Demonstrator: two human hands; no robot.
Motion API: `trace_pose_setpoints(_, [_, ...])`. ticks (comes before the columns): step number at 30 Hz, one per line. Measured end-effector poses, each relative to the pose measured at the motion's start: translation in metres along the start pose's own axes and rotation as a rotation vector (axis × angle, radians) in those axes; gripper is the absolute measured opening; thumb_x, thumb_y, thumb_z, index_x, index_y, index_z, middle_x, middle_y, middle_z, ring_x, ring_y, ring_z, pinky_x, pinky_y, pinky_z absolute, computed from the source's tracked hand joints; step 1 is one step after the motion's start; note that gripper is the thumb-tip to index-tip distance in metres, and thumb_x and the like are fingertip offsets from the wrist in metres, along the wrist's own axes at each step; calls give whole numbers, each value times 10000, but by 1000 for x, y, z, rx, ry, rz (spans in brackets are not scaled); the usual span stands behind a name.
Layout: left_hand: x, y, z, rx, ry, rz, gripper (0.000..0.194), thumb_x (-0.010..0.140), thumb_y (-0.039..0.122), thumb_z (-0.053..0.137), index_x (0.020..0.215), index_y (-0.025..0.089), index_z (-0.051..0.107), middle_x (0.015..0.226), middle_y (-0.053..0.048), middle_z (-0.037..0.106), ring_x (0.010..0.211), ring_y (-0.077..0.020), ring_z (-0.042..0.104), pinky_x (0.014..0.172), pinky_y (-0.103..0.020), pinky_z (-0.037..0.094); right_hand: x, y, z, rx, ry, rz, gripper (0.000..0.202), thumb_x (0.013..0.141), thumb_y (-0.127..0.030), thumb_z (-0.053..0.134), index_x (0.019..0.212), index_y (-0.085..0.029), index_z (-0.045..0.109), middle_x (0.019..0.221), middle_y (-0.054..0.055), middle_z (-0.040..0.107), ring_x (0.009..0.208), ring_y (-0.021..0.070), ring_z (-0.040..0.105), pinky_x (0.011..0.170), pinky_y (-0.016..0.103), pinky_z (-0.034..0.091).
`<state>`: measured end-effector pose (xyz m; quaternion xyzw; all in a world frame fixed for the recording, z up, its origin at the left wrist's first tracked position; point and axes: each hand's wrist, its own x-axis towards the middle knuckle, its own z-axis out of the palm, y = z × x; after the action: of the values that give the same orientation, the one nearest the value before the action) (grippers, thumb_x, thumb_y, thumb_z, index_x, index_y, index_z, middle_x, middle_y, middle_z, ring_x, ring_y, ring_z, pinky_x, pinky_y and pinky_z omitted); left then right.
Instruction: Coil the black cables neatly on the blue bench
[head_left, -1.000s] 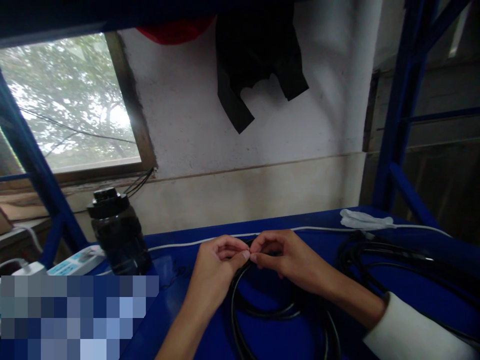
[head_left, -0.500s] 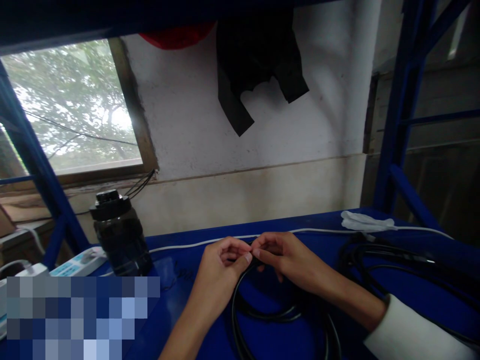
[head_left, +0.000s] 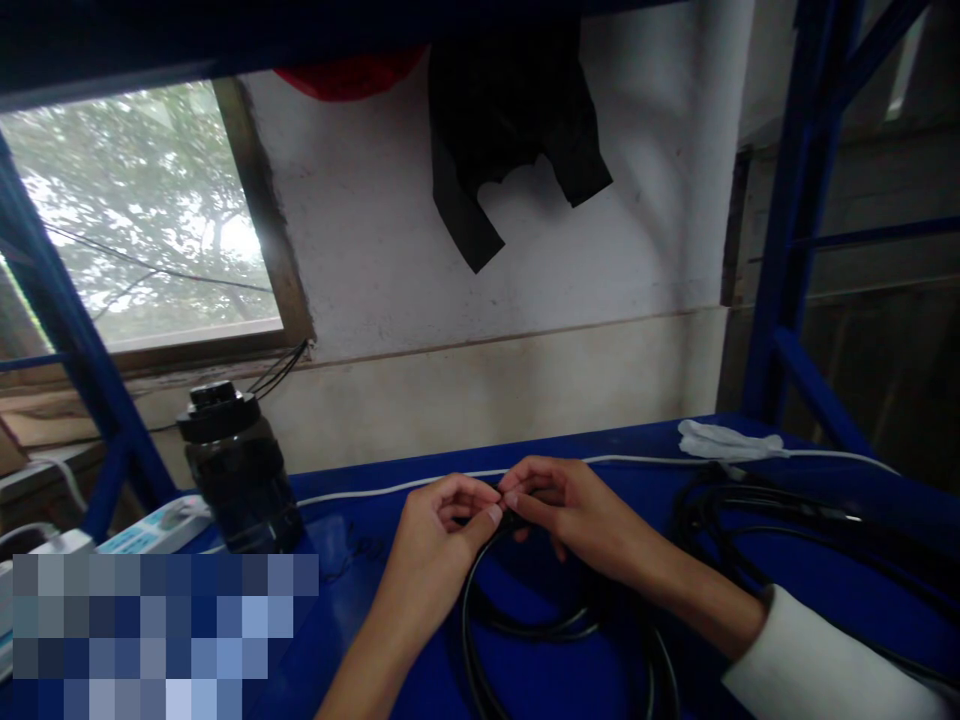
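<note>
A coiled black cable lies in loops on the blue surface, below and between my hands. My left hand is pinched at the top of the coil, thumb against fingertips. Close against it, my right hand is pinched too, its thumb and index fingertip meeting the left fingertips. Whatever lies between the fingertips is too small and dark to make out. Part of the coil's top is hidden by the hands.
Left stand a dark bottle and a white power strip. More black cable is coiled at the right. A white cord runs behind my hands, near a white glove-like item. Blue posts frame both sides.
The view has shifted slightly. My right hand's fingers have risen a little; my left hand stays nearly the same, with the fingertips of both still together.
</note>
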<state>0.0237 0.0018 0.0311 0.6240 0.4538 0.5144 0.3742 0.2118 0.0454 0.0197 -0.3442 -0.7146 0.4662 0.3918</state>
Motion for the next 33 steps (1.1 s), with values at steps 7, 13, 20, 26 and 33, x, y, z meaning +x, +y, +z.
trace_pose_setpoints(7, [-2,-1,0,17,9,-14,149,787,296,773,870,173,750,871,-66,757,801,-199,673,768,-317,503,1,1,-1,26,21,9,270,902,-331,714,1115,-177,654,907,57,762,759,221,781,363,138,441])
trace_pose_setpoints(13, [-1,-4,0,37,35,-9,139,801,288,752,879,173,744,890,-73,758,805,-208,690,769,-328,515,0,3,-1,-5,14,-13,197,919,-355,727,1015,-182,718,876,55,769,773,221,783,401,145,445])
trace_pose_setpoints(20, [-1,-4,0,68,43,-16,144,812,291,735,892,171,738,897,-78,757,797,-209,694,758,-332,516,-3,-4,-1,-4,-44,-72,159,957,-338,686,947,-180,688,870,49,744,782,203,749,446,161,440])
trace_pose_setpoints(26, [0,-1,1,60,51,-13,121,801,279,727,856,171,731,866,-73,752,772,-206,694,735,-327,520,-5,-7,0,24,-126,-83,168,966,-355,701,951,-192,664,919,45,737,838,199,724,498,165,446])
trace_pose_setpoints(33, [1,-2,0,-50,83,-39,132,760,276,782,819,170,731,808,-50,760,730,-182,704,723,-299,531,-7,-10,1,-28,-89,-94,127,936,-324,731,928,-197,730,865,36,740,826,190,703,510,173,451])
